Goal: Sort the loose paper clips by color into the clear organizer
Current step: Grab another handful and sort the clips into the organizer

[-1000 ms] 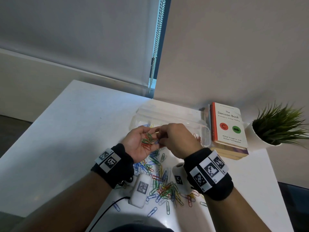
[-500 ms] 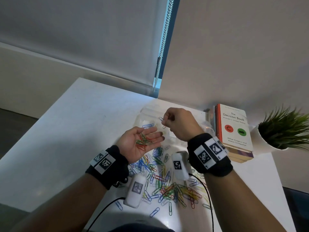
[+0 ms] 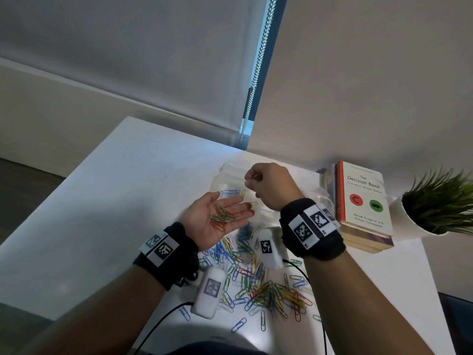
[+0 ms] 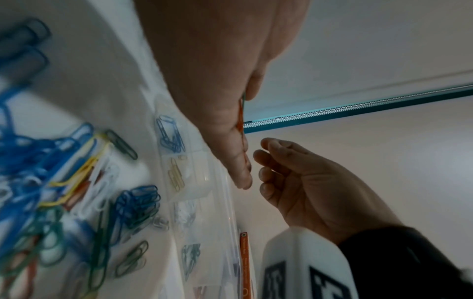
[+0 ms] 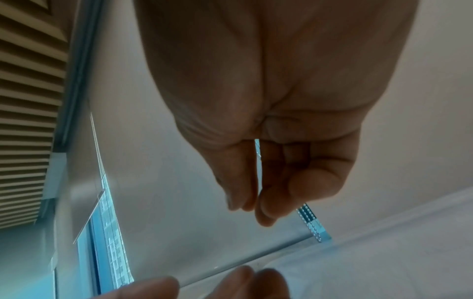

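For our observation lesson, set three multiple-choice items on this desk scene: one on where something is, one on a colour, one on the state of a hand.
1. Where is the book?
A. Between the organizer and the potted plant
B. Inside the organizer
C. On the floor

2. What colours are the paper clips in the left hand?
A. All white
B. Mostly red and green
C. All black

3. How is the left hand held?
A. As a fist
B. Flat on the book
C. Palm up, fingers straight

Answers:
1 A, the book lies right of the organizer, with the potted plant beyond it.
2 B, red and green wire shows on the palm.
3 C, the paper clips lie loose on the raised palm.
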Demonstrator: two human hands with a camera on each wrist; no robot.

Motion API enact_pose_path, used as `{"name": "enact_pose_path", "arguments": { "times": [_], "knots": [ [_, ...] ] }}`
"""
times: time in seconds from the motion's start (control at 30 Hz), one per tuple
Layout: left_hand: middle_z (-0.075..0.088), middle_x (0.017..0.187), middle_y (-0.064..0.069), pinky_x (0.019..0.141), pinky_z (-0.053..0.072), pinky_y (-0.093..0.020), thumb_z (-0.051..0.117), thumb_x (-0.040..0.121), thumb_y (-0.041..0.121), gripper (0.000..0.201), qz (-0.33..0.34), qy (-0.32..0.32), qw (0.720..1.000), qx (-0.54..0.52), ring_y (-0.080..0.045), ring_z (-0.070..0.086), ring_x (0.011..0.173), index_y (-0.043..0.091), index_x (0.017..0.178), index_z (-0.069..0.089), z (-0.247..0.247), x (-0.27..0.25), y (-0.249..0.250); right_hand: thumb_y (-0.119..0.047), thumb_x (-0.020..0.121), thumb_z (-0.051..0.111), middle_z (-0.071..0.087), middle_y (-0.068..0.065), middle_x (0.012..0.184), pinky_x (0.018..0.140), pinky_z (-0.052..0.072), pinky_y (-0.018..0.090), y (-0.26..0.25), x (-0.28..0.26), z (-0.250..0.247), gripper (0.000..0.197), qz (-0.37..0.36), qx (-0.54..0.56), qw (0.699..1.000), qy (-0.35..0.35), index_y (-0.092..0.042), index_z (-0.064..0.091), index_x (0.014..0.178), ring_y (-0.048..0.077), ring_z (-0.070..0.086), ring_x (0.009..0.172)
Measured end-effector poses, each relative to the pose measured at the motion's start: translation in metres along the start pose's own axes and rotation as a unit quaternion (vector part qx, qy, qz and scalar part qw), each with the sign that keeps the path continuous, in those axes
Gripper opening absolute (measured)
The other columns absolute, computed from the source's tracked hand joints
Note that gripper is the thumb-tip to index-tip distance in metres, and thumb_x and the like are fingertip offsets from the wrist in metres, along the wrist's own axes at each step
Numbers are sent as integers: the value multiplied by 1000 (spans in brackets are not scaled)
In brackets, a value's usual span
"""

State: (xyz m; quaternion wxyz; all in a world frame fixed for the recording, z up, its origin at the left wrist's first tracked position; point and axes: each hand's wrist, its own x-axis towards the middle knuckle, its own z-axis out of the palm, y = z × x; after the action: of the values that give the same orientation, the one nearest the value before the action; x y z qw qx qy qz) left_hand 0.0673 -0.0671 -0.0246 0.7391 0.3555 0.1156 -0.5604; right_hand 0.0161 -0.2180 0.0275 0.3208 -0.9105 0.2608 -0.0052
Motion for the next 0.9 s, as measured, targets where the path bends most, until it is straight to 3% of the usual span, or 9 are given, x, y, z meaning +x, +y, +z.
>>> {"name": "enact_pose_path", "arguments": {
  "times": [0.1,0.17,0.27,0.37,0.47,0.6,0.77,0.9],
  "knots": [
    [64,112,-32,81,57,-48,29,102,36,56,-6,-21,1000,-6,-43,68,96,-10,118,55,7,-1,-3,-17,85,65,66,-1,82,63,43,19,1,-20,-8,6,-21,20,1000,1,-18,69,89,11,56,67],
    [68,103,-29,82,55,-48,25,103,41,61,-12,-45,999,1,-39,70,90,-9,115,57,12,-1,-5,-17,83,67,67,-3,81,60,41,14,-2,-32,-9,8,-35,23,999,-15,-20,71,90,7,55,66],
    [68,77,-18,84,54,-48,21,102,47,64,-20,-68,997,-8,-29,69,72,-7,107,57,18,-1,-8,-17,82,69,69,-3,86,69,45,22,-6,-45,-5,13,-51,4,997,-54,-21,72,93,10,57,72],
    [61,69,-14,68,59,-38,22,102,48,61,-17,-59,998,-10,-23,57,57,-3,96,54,21,-1,-9,-17,82,68,65,-2,92,73,45,26,-8,-50,0,19,-57,-54,995,-69,-21,71,100,14,57,83],
    [52,79,-13,66,53,-31,24,100,50,57,-15,-53,998,4,-23,47,64,1,96,52,20,0,-8,-15,79,67,63,3,88,72,48,32,-10,-55,3,12,-82,-101,989,-70,-19,70,90,21,59,85],
    [47,87,-13,72,55,-34,26,100,50,53,-19,-55,998,0,-23,47,74,3,109,49,18,3,-8,-13,81,63,60,6,85,72,46,36,-9,-57,5,5,-96,-117,986,-67,-14,66,84,23,56,83],
    [64,87,-21,77,59,-44,28,100,47,69,-23,-81,996,6,-30,65,78,-8,92,68,22,-2,-9,-15,87,58,64,2,80,66,43,29,-1,-58,-3,8,-68,-66,995,-34,-20,60,82,20,56,77],
    [67,94,-22,90,51,-45,28,100,47,67,-23,-67,997,32,-31,68,85,-5,98,69,24,-1,-9,-16,88,57,66,1,82,66,41,28,2,-57,-8,6,-70,-50,996,7,-19,62,85,20,57,78]
  ]
}}
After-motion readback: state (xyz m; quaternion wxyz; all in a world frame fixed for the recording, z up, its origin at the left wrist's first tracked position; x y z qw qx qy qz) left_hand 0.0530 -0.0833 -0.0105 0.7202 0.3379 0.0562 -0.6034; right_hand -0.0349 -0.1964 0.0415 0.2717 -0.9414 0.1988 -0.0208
